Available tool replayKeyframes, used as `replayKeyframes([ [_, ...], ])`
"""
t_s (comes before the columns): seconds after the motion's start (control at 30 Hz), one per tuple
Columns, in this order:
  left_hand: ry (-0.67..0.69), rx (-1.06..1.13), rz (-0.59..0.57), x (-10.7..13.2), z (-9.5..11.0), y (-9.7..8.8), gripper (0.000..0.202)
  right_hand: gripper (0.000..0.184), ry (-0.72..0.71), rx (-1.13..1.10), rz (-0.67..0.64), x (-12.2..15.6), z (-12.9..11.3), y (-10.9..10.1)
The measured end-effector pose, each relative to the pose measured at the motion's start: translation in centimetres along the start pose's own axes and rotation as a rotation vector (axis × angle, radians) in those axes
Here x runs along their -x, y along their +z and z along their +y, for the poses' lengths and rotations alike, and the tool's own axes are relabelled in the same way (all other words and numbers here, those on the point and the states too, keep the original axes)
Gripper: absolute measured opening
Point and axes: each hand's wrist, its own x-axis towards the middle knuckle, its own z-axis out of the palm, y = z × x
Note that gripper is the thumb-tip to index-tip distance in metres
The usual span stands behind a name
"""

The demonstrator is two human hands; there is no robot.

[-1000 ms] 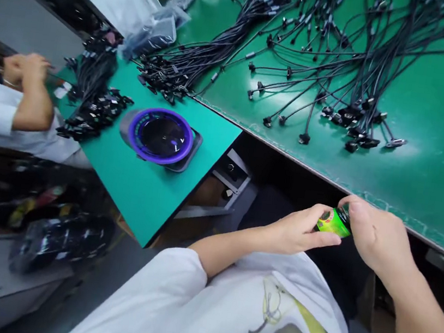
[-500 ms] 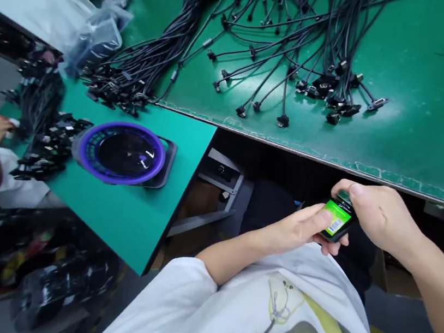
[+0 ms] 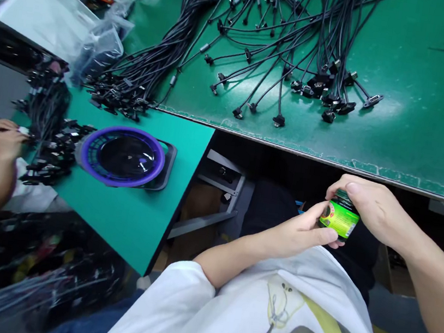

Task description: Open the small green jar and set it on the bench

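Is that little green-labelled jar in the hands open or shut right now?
Cannot tell. The right hand covers the top of the green-labelled jar, hiding the lid; the left hand grips its side.

No text can be read. The small bottle [image 3: 339, 216] carries a bright green label with a red round emblem at its left end, but its print is too small to make out.

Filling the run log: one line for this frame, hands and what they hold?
left hand: grip on green-labelled jar | right hand: over jar top | jar: above lap, below green bench edge | cables: untouched
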Motion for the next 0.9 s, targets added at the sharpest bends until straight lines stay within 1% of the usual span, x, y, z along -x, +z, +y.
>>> replayKeyframes([
  [0.07,-0.003,0.001,0.002,0.0,0.0,0.1,0.064,0.052,-0.001,-0.004,0.008,0.2,0.1,0.1],
  [0.3,-0.005,0.027,0.013,-0.8,-1.0,-0.2,0.070,0.051,-0.010,-0.040,0.029,0.4,0.7,0.1],
  [0.47,-0.009,0.051,0.011,-0.9,-1.0,0.0,0.066,0.049,-0.004,-0.033,0.014,0.7,0.8,-0.1],
  [0.57,-0.024,0.054,0.004,-0.9,-1.0,0.0,0.063,0.051,0.005,-0.024,0.005,0.8,0.8,-0.2],
  [0.7,-0.011,0.061,-0.007,-1.0,-1.1,0.1,0.059,0.052,0.000,-0.011,-0.002,0.9,0.8,-0.4],
  [0.9,-0.028,0.073,0.005,-1.0,-1.0,0.5,0.064,0.053,0.012,0.019,-0.012,1.0,0.2,-0.6],
])
